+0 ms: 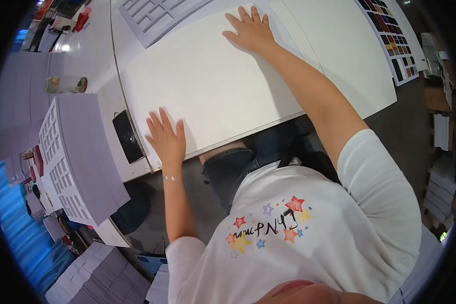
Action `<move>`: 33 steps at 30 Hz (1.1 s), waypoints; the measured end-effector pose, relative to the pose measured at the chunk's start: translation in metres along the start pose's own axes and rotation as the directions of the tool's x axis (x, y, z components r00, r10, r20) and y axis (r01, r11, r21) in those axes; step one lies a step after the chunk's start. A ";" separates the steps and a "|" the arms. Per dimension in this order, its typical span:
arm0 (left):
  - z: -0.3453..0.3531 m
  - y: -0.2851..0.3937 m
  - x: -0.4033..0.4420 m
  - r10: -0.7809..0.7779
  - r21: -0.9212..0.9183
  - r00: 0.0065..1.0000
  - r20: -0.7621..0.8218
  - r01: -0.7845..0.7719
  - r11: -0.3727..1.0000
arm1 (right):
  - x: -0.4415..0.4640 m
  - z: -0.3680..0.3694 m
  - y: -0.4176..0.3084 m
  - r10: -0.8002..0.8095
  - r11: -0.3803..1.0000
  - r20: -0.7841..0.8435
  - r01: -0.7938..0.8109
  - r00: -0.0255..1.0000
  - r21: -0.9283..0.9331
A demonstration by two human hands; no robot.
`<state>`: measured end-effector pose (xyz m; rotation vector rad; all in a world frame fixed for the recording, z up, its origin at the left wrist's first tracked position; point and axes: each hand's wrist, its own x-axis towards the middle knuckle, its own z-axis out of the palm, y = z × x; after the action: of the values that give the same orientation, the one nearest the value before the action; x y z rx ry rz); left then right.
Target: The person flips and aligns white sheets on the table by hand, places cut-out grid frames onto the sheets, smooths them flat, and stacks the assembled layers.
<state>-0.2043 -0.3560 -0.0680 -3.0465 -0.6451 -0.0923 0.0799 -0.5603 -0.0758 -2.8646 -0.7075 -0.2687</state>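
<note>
A large white sheet [202, 86] lies flat on the white table in front of me. Near its lower left edge, my left hand [166, 137] rests palm down on it, fingers spread and nothing held. Farther off, at the sheet's top right, my right hand [253, 33] also lies flat with its fingers apart and empty. A white panel with rectangular cut-outs [154, 19] borders the sheet at the far side, partly out of view. More white sheeting [339, 55] extends to the right of my right arm.
Left of my left hand lies a black phone [128, 137]. Beyond it stands a tall stack of cut-out panels [93, 157], with a clear jar [67, 84] behind. A colour swatch board [390, 40] sits at the far right. More stacked sheets [99, 276] are at lower left.
</note>
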 end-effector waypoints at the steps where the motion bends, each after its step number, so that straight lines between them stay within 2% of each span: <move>1: -0.003 0.000 -0.017 -0.032 -0.030 0.999 0.023 0.033 0.999 | 0.000 0.000 0.002 -0.006 1.000 0.000 0.006 1.000 0.000; 3: -0.003 0.000 -0.031 -0.052 -0.069 0.998 -0.029 0.050 0.996 | -0.004 -0.003 -0.001 -0.044 0.998 0.052 0.047 0.998 -0.044; 4: -0.003 0.001 -0.029 -0.060 -0.070 0.997 -0.050 0.056 0.996 | -0.012 -0.017 -0.005 -0.075 0.993 0.158 0.088 0.985 -0.080; 8: -0.001 0.002 -0.030 -0.065 -0.077 0.992 -0.105 0.057 0.995 | -0.110 -0.045 -0.001 -0.299 0.948 0.264 0.317 0.917 -0.025; 11: -0.007 0.006 -0.030 -0.073 -0.095 0.992 -0.105 0.063 0.993 | -0.148 -0.056 0.012 -0.291 0.952 0.261 0.305 0.920 -0.013; 14: -0.009 0.006 -0.029 -0.056 -0.065 0.993 -0.107 0.049 0.997 | -0.153 -0.051 0.018 -0.315 0.948 0.171 0.317 0.933 0.020; 20: -0.009 0.000 -0.030 -0.052 -0.158 0.984 -0.171 0.024 0.987 | -0.153 -0.052 0.018 -0.315 0.947 0.209 0.321 0.926 0.007; 21: -0.007 0.000 -0.030 -0.069 -0.155 0.982 -0.174 0.042 0.987 | -0.148 -0.051 0.021 -0.342 0.939 0.142 0.332 0.929 0.088; 22: -0.008 0.000 -0.030 -0.085 -0.176 0.981 -0.174 0.054 0.983 | -0.118 -0.054 0.025 -0.380 0.925 0.107 0.375 0.919 0.063; 24: -0.010 0.001 -0.031 -0.104 -0.205 0.980 -0.167 0.069 0.976 | -0.071 -0.053 0.030 -0.377 0.905 0.095 0.345 0.921 0.248; 26: -0.011 0.002 -0.033 -0.123 -0.217 0.980 -0.159 0.087 0.972 | 0.012 -0.032 0.044 -0.421 0.805 0.062 0.342 0.905 0.485; 28: -0.014 0.001 -0.029 -0.124 -0.240 0.981 -0.148 0.086 0.967 | 0.084 -0.018 0.046 -0.359 0.899 0.036 0.335 0.933 0.281; 30: -0.015 0.000 -0.029 -0.126 -0.274 0.983 -0.135 0.085 0.958 | 0.124 -0.014 0.038 -0.207 0.969 -0.021 0.208 0.978 0.135; 31: -0.015 0.000 -0.030 -0.131 -0.292 0.982 -0.135 0.087 0.952 | 0.137 -0.005 0.037 -0.168 0.986 -0.057 0.168 0.984 -0.005; 33: -0.021 -0.001 -0.030 -0.129 -0.324 0.985 -0.113 0.086 0.942 | 0.150 0.005 0.038 -0.178 0.983 -0.035 0.176 0.983 -0.056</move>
<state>-0.2334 -0.3676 -0.0493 -3.2666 -0.8638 -0.4398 0.2293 -0.5261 -0.0533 -2.8389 -0.9631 -0.3726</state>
